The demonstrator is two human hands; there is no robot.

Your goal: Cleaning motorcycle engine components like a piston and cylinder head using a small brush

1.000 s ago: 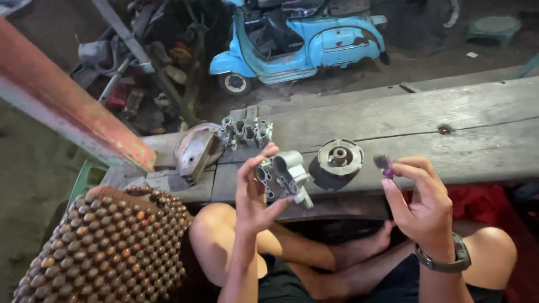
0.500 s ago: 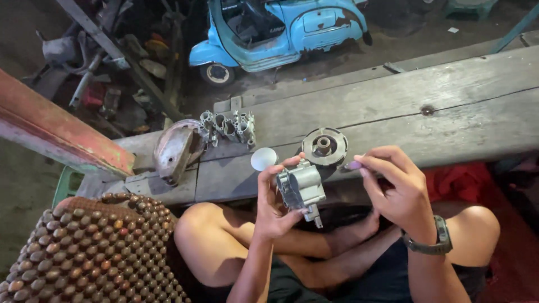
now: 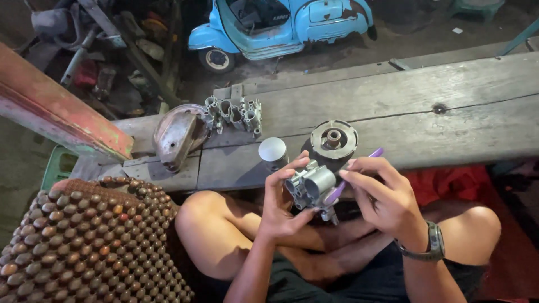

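Observation:
My left hand (image 3: 282, 201) grips a small grey metal carburettor body (image 3: 308, 186) above my crossed legs. My right hand (image 3: 386, 197), with a watch on the wrist, holds a purple-handled tool (image 3: 352, 174) whose end rests against the carburettor's side. Just beyond my hands, on the wooden plank bench (image 3: 426, 118), stand a round dark flywheel-like part (image 3: 333, 139) and a small silver piston (image 3: 273, 152).
Further left on the bench lie a cluster of grey cast parts (image 3: 234, 114) and a rusty curved cover (image 3: 177, 134). A wooden beaded seat mat (image 3: 84, 241) lies at lower left. A light blue scooter (image 3: 281, 25) stands on the ground beyond the bench.
Both hands have come down and closer to my body with the carburettor. The right hand has brought the purple tool up against it. The silver piston now shows on the bench.

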